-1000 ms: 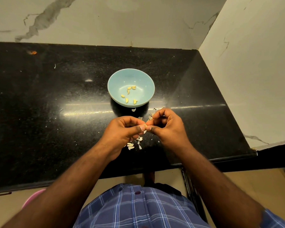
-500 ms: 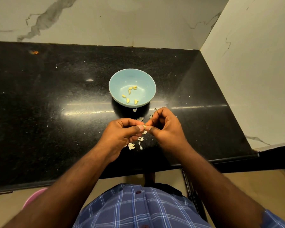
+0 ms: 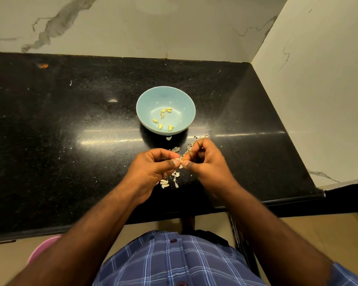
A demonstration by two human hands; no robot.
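My left hand [image 3: 151,172] and my right hand [image 3: 207,162] meet above the black counter [image 3: 60,141], just in front of a light blue bowl [image 3: 151,96]. Both pinch one small garlic clove [image 3: 181,160] between thumb and fingertips, with a bit of pale skin hanging from it. Several peeled yellowish cloves [image 3: 163,118] lie in the bowl. Pale peel scraps [image 3: 170,181] are scattered on the counter under and between my hands.
Marble walls close the counter at the back and on the right [image 3: 318,100]. The counter's front edge [image 3: 50,232] runs below my forearms. A pink round object [image 3: 41,247] shows under the edge at lower left. A small orange speck [image 3: 42,65] lies far left.
My hands have shifted slightly and my fingers have worked at the clove. More skin hangs loose between the fingertips. The bowl has not moved.
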